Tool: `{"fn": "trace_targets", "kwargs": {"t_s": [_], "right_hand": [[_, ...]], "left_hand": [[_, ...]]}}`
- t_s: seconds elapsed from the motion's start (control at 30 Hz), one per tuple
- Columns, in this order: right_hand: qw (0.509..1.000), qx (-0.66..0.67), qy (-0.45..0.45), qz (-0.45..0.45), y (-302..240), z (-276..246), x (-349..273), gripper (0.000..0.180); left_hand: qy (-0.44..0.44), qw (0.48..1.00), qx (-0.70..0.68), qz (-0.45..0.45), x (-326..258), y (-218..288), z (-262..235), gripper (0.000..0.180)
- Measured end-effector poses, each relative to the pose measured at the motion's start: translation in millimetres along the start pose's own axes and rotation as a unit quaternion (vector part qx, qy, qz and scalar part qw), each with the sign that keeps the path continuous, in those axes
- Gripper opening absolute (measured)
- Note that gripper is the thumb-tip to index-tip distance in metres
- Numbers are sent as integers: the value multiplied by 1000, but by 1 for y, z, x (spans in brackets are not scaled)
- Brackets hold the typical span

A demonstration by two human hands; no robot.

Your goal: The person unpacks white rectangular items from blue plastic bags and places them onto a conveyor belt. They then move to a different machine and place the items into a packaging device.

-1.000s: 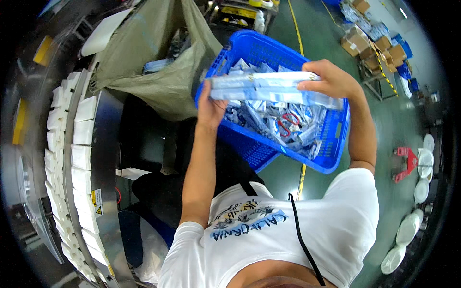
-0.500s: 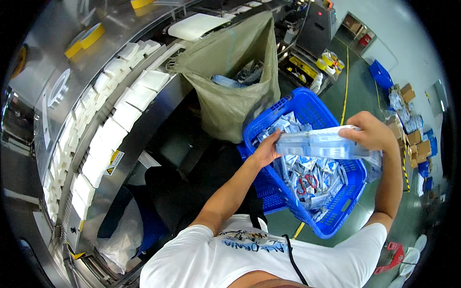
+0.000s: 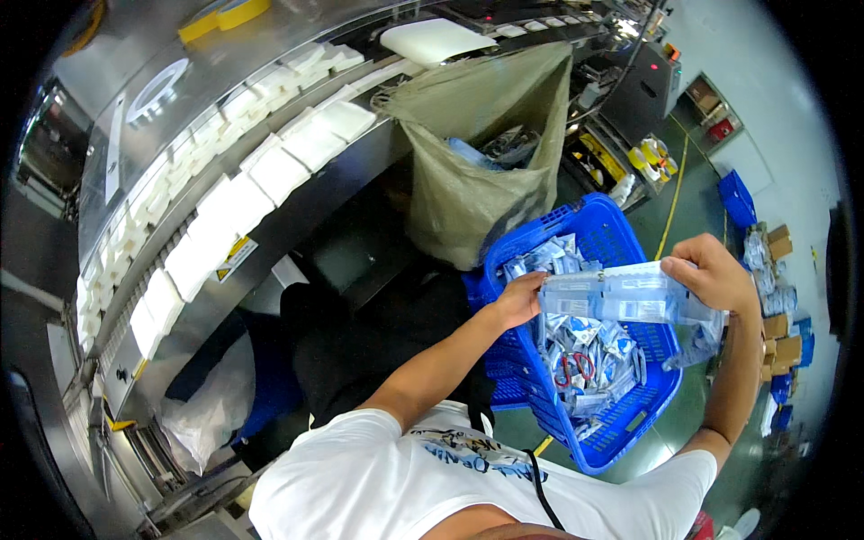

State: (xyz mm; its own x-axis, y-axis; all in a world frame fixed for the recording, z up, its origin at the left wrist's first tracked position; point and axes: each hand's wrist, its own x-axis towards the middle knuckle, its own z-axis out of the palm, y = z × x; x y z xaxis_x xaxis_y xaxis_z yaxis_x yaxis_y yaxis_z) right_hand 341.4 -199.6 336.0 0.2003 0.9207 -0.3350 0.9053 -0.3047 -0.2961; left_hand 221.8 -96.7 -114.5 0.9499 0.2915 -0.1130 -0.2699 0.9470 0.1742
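Observation:
A strip of joined clear-and-blue plastic packets [image 3: 616, 295] stretches between my hands, above a blue plastic basket [image 3: 664, 340]. At its left end, the fingers of my left hand [image 3: 520, 300] are closed on the edge. My right hand [image 3: 715, 277] grips the upper edge near the other end, thumb and fingers pressed together. More film [image 3: 697, 346] hangs below the right hand, outside the basket's rim. Many loose blue-and-white packets [image 3: 598, 346] fill the basket. Red-handled scissors [image 3: 576, 367] lie on top of them, their blades not clearly seen.
Behind the basket stands an open olive woven sack [image 3: 459, 193] with plastic scraps inside. A curved conveyor [image 3: 202, 211] carrying white folded pads [image 3: 270, 173] runs along the left. Cardboard boxes [image 3: 786, 351] and a blue crate [image 3: 738, 200] sit along the right wall.
The view has shifted, so the conveyor, sack and basket appear farther right and mostly lower. Both hands keep their hold on the strip, which stays over the basket.

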Motion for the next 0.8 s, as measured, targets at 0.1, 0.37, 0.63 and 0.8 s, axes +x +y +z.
{"fn": "trace_targets", "kwargs": {"t_s": [0.1,0.37,0.63,0.8], "right_hand": [[998,65,26,-8,0,-6,-8,42],[1000,27,1,-1,0,-8,-6,49],[995,75,59,15,51,14,-13,41],[984,170,56,-8,136,106,-17,26]], "left_hand": [[-49,997,-50,-31,-17,5,5,20],[-23,997,-36,-57,-32,18,26,37],[55,970,205,116,-61,90,45,21],[100,923,316,195,-106,136,81,21]]}}
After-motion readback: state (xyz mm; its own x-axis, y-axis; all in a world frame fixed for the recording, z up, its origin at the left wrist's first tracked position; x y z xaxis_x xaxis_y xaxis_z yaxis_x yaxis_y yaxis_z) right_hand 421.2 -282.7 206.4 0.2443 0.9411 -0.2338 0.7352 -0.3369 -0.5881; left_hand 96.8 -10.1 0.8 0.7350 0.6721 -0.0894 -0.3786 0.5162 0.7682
